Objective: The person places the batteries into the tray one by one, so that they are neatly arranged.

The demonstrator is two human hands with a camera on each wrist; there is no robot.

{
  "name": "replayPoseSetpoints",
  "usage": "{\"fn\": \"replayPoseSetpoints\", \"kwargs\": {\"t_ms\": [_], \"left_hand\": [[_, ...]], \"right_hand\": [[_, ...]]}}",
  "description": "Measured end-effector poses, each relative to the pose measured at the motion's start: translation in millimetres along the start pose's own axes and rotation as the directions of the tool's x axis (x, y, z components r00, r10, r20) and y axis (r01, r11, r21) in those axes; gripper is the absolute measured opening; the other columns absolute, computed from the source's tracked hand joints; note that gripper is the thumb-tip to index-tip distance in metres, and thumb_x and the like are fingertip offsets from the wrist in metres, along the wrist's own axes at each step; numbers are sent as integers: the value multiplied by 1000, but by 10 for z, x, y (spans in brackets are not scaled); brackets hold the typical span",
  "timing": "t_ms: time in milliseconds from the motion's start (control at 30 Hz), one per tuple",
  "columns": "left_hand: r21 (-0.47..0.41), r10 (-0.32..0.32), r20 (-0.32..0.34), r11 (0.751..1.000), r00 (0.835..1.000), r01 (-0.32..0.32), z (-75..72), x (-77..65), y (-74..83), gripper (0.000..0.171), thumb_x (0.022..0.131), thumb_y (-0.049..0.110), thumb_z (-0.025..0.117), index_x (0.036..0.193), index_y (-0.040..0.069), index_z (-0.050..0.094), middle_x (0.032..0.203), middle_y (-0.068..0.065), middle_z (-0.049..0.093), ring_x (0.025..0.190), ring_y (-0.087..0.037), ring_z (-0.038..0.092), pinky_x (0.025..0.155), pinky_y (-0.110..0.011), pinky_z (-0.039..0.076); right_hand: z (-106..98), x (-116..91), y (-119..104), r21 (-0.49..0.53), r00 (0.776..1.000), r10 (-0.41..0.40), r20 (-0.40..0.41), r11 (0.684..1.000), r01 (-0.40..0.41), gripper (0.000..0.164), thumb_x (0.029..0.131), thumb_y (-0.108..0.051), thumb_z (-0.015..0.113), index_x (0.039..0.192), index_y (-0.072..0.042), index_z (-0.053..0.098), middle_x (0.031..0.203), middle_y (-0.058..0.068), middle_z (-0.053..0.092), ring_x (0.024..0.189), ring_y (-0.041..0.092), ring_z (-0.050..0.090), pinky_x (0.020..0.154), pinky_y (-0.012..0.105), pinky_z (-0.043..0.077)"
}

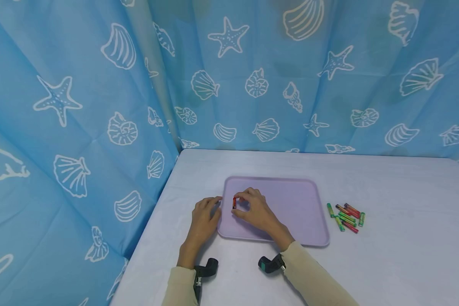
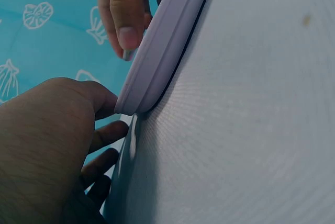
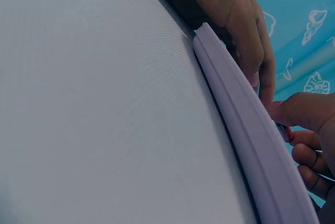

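Note:
My right hand [image 1: 258, 210] pinches a small red and black battery [image 1: 234, 203] between thumb and fingers, over the left part of a lilac tray [image 1: 287, 204]. In the right wrist view only a bit of that battery [image 3: 284, 132] shows, beyond the tray's side wall [image 3: 246, 119]. At the tray's left edge rests my left hand [image 1: 204, 219], its thumb and a fingertip touching the rim and its fingers loosely spread. The left wrist view shows the left thumb against the tray corner [image 2: 131, 98]. Whether the battery touches the tray floor I cannot tell.
Right of the tray, several green, red and dark batteries [image 1: 346, 216] lie in a loose pile on the white tablecloth [image 1: 413, 238]. Blue curtains [image 1: 252, 106] with white shell prints hang behind and to the left of the table.

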State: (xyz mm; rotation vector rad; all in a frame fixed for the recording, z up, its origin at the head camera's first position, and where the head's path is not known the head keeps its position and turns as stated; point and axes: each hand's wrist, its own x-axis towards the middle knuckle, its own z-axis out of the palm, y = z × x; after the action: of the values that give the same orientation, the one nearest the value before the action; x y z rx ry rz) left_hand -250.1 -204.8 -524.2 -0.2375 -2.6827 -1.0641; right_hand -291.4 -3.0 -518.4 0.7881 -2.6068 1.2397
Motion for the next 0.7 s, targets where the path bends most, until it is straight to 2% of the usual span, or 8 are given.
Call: {"fn": "replayPoseSetpoints", "kwargs": {"t_ms": [200,700], "left_hand": [[4,5,4,1000,1000,-5,-2,-5,-21,36,101,19,56,136,11,61,132,-12,58,132,-36,42,110,-59,28],[14,16,7,1000,1000,-16,-18,10,-14,36,101,19,56,135,10,62,132,-13,58,130,-37,43,108,-60,30]], "right_hand": [[50,32,-22,2,999,24,27,1000,-24,42,83,-27,83,118,-9,70,101,2,58,99,22,48,87,42,36],[154,114,-47,-5,999,37,27,999,-37,40,83,-26,83,117,-9,70,100,1,57,98,21,47,85,43,35]]}}
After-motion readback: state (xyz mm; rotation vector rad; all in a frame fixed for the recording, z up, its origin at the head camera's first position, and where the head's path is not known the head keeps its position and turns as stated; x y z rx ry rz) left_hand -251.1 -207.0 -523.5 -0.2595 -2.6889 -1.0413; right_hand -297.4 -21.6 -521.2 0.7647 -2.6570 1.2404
